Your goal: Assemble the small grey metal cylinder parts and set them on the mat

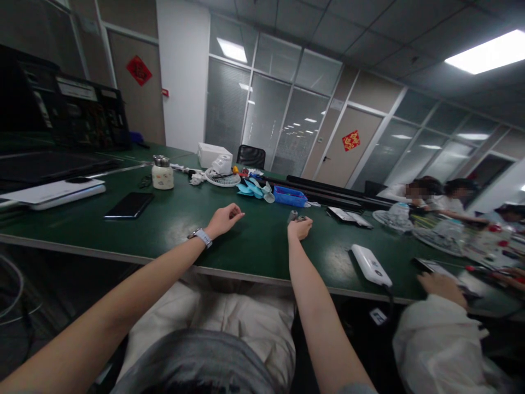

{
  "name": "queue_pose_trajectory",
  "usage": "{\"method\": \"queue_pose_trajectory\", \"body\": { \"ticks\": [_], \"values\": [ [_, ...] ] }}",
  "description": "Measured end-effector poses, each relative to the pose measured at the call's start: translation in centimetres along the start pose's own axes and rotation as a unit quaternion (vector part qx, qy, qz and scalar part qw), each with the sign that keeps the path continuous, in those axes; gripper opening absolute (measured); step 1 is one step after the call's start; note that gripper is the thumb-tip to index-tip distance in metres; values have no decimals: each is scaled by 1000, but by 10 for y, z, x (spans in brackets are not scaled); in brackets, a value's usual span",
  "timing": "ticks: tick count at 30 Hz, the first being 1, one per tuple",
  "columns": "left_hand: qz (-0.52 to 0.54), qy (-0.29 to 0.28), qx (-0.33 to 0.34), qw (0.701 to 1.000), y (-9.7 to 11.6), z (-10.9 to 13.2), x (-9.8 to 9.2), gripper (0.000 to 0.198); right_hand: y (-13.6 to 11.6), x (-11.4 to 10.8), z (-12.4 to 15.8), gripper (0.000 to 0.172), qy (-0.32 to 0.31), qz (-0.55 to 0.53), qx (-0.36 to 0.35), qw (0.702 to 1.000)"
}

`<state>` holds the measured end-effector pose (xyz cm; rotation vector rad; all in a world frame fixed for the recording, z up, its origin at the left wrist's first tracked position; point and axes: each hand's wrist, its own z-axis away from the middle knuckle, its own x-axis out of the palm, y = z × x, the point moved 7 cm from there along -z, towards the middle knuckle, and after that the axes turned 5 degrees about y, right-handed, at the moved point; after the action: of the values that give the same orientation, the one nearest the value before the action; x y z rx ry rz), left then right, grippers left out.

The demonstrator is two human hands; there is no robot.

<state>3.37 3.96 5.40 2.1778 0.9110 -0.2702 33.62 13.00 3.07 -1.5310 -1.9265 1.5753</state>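
Note:
My left hand (225,220), with a watch (200,236) on its wrist, rests on the green table (254,246). Its fingers are loosely curled, a small gap shows between them, and I see nothing in them. Farther right, my right hand (301,229) is closed around a small grey metallic object (293,216); the fingers cover part of it and its kind is unclear. A blue plastic basket (290,197) stands just beyond this hand. Light-blue pieces (253,189) lie left of the basket.
To the left are a black phone (129,206), a cream jar (163,176) and a white slab (53,194). A white fan grille (222,177) and white box (214,155) stand behind. At right lie a white power strip (371,265) and a co-worker's hand (442,287).

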Motion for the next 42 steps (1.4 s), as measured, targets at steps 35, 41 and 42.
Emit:
{"method": "queue_pose_trajectory", "body": {
  "ticks": [35, 41, 42],
  "values": [
    [-29, -60, 20, 998, 1, 2, 10, 30, -55, 16, 37, 34, -87, 34, -305, 948],
    [-65, -56, 38, 996, 1, 1, 10, 28, -88, 26, 102, 31, -234, -51, -392, 888],
    [-71, -54, 44, 995, 2, 1, 10, 28, -92, 26, 113, 29, -255, -60, -406, 876]
  ]
}}
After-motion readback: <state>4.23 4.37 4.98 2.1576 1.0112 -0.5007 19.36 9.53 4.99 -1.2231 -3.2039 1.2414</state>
